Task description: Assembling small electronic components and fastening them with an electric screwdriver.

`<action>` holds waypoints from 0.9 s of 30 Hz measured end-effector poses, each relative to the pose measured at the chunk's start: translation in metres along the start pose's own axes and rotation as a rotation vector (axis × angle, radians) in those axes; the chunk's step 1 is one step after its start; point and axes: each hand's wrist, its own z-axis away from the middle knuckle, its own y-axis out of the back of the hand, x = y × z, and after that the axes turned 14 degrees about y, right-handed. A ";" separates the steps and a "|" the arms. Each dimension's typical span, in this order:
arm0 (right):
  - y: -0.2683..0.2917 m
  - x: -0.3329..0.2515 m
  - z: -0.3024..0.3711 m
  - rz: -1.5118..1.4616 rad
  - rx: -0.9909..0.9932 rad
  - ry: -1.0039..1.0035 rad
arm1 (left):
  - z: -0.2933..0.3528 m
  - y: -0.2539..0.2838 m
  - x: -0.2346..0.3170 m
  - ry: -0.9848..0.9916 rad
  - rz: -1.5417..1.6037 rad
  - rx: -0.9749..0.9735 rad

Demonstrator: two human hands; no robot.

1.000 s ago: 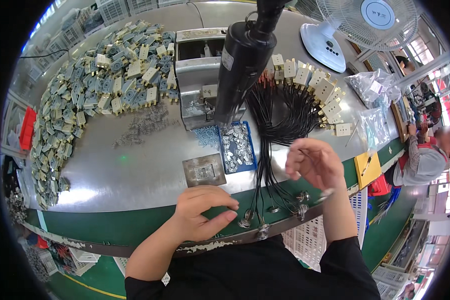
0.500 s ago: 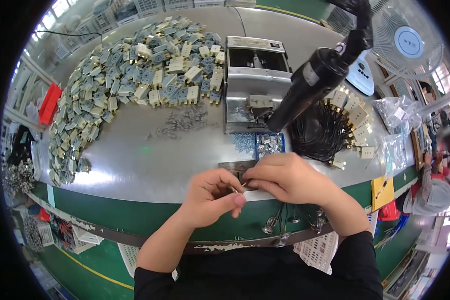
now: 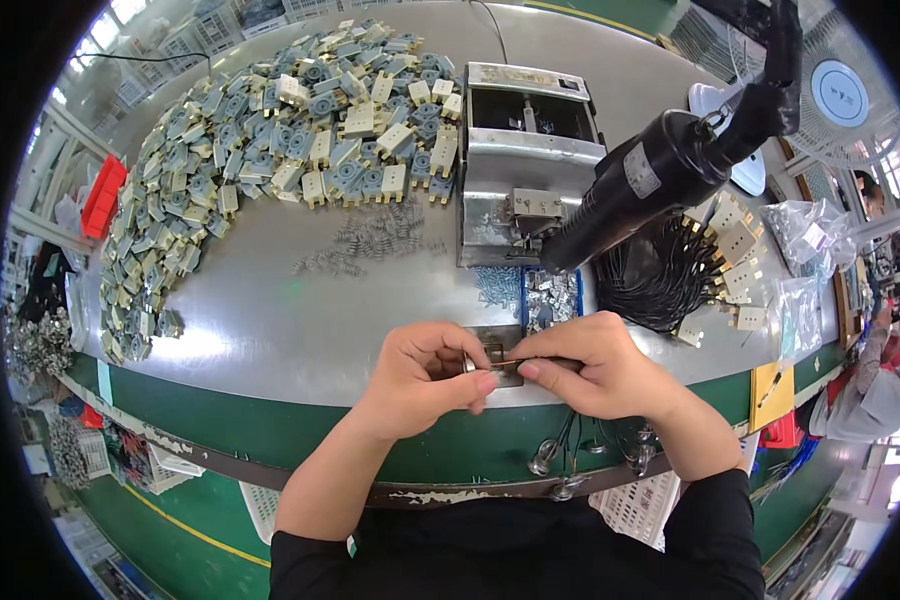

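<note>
- The left hand point(image 3: 425, 372) is just left of the frame's centre, fingers curled inward, thumb and forefinger brought together around a small silvery piece point(image 3: 468, 363) that is mostly hidden.
- The right hand point(image 3: 595, 365), right of centre, has thumb and forefinger pinched on a thin brownish strip point(image 3: 507, 363); its remaining fingers are folded and partly out of sight.
- The strip lies in the narrow gap between the two sets of fingertips, near the middle of the frame, its long axis running roughly left to right.
- Neither hand is clearly nearer: the right fingertips meet the strip's right end, while its left end reaches the left fingertips. Whether it joins the silvery piece, I cannot tell.
- A flat metal plate point(image 3: 486, 336) shows behind and below the fingertips, partly covered by them; contact with it is unclear.
- Just above the right fingers is a blue tray point(image 3: 581, 293) of small metal pieces, with blue screws point(image 3: 496, 288) to its left.
- Below the right hand, metal plugs point(image 3: 543, 458) on dark leads hang near the table edge.
- A black cable bundle point(image 3: 655, 278) is at right; loose springs point(image 3: 370, 238) and a heap of grey and cream housings point(image 3: 310, 130) occupy the upper left.
</note>
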 end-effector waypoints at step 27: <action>0.008 -0.013 0.013 -0.034 0.127 0.168 | -0.017 0.002 -0.018 0.075 0.115 -0.475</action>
